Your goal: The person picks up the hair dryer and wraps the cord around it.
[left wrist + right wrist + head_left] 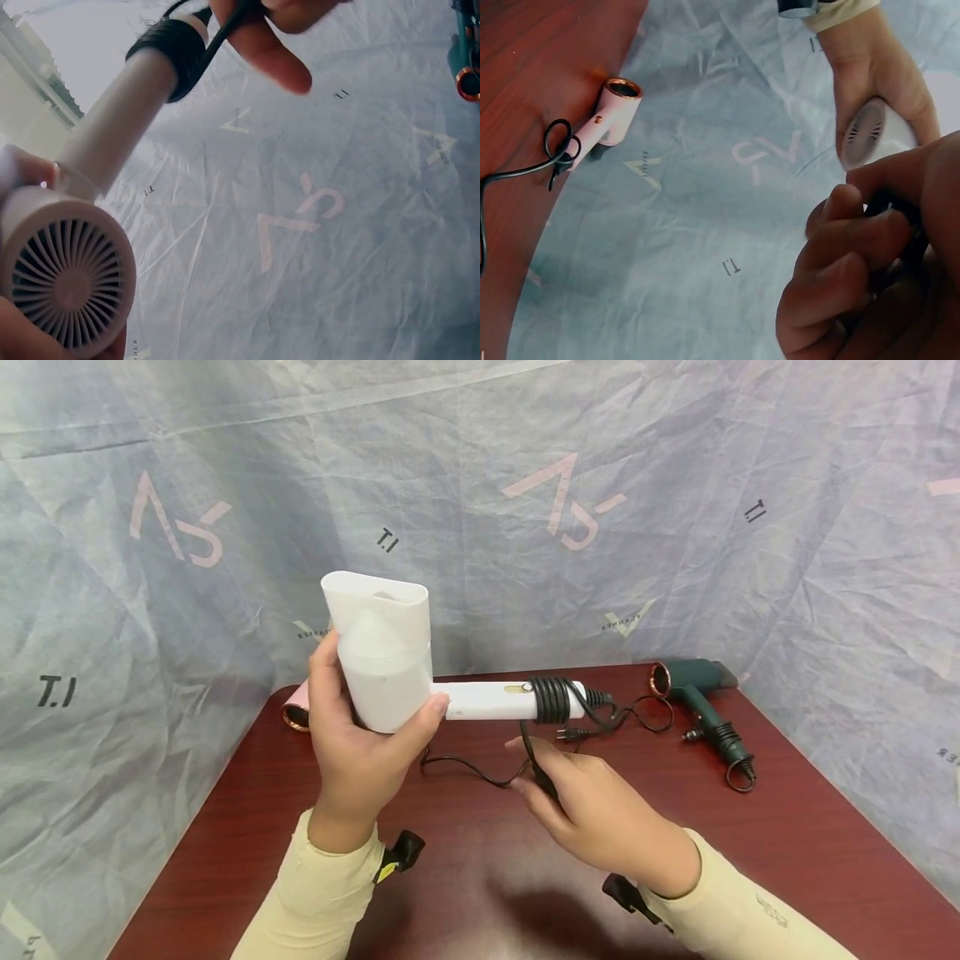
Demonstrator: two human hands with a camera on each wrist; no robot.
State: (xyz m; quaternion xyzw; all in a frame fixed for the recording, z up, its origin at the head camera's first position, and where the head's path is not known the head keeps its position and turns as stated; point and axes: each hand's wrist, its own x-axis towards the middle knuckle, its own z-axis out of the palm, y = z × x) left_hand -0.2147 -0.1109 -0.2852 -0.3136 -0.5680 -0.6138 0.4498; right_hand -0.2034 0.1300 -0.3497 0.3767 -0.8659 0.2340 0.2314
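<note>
Left hand (356,743) grips a white hair dryer (386,668), right hand (592,802) clutches its black cord (551,700); green dryer (692,677) lies near the far-right corner of the table (457,827); backdrop (465,435) reads "T.I".

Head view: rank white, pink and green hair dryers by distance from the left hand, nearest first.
1. White hair dryer: in the left hand.
2. Pink hair dryer: left side of the table, partly hidden behind that hand.
3. Green hair dryer: far right of the table.

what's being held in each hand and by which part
Left hand: white hair dryer, by its head. Right hand: black cord, below the handle coil.
</note>
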